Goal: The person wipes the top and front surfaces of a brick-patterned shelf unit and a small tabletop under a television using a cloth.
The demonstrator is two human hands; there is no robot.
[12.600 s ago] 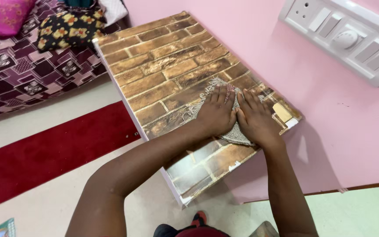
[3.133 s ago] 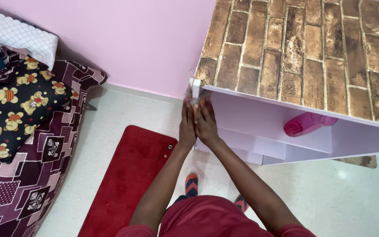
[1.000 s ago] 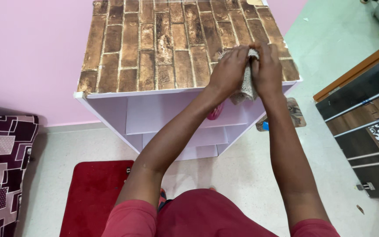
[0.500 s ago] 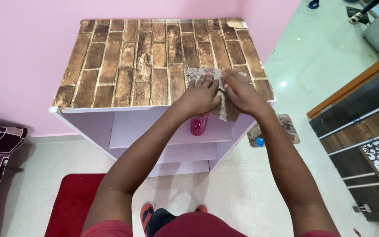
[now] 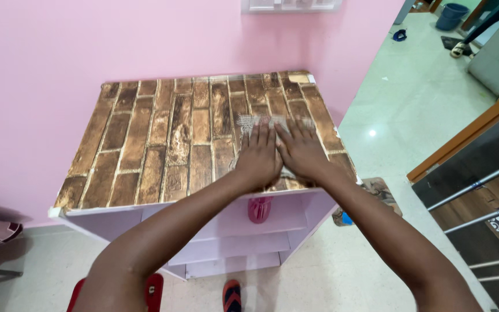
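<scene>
A white shelf unit has a top covered in brown brick-pattern paper [image 5: 163, 144]. My left hand [image 5: 258, 159] and my right hand [image 5: 300, 153] lie flat side by side on a coarse grey-brown cloth [image 5: 249, 122], pressing it onto the right part of that top. Only the frayed far edge of the cloth shows beyond my fingertips; the remainder is hidden under my palms.
A pink bottle [image 5: 259, 209] stands on a shelf just below my hands. The unit backs onto a pink wall [image 5: 116, 40]. A small mat [image 5: 376, 190] lies on the floor at the right, beside a dark cabinet with metal rails [image 5: 480, 196]. A red rug corner [image 5: 154, 289] shows at the bottom.
Both hands have slid the cloth away from the front edge toward the back of the top and flattened it. The view has tilted up, showing more wall.
</scene>
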